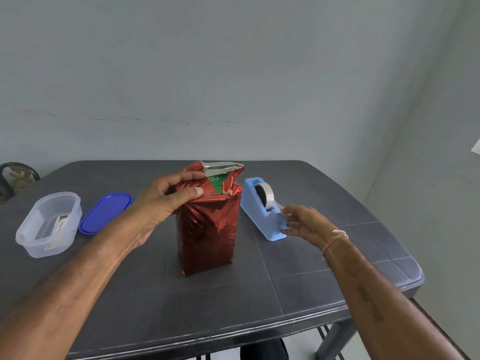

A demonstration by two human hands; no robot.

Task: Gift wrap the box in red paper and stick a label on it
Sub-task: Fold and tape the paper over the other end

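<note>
Tall upright box (217, 183), green card with white lettering showing at its open top, standing near the middle of a dark grey plastic table (207, 307); glossy red foil paper (207, 229) covering every visible side down to the tabletop, its loose upper edges rising above the box and showing a silver underside at the far rim. Left hand (166, 201) gripping the upper left corner of the wrapped box, thumb pressing a folded flap of red foil paper flat along the near top edge, forefinger lying across the flap above it, remaining fingers curling round the left side. Light blue plastic tape dispenser (257, 203) sitting just to the right of the box, apart from it, carrying a roll of clear tape (266, 195). Right hand (304, 224), a pale thread bracelet (335, 240) circling its wrist, reaching to the dispenser's near cutter end, thumb and forefinger closing together at the cutter and the other fingertips touching the end face below; whether they are pinching tape cannot be told. Translucent oval plastic container (31, 229) sitting well to the left, holding a small printed card (61, 223); its blue oval lid (105, 213) lying flat between container and left forearm
</note>
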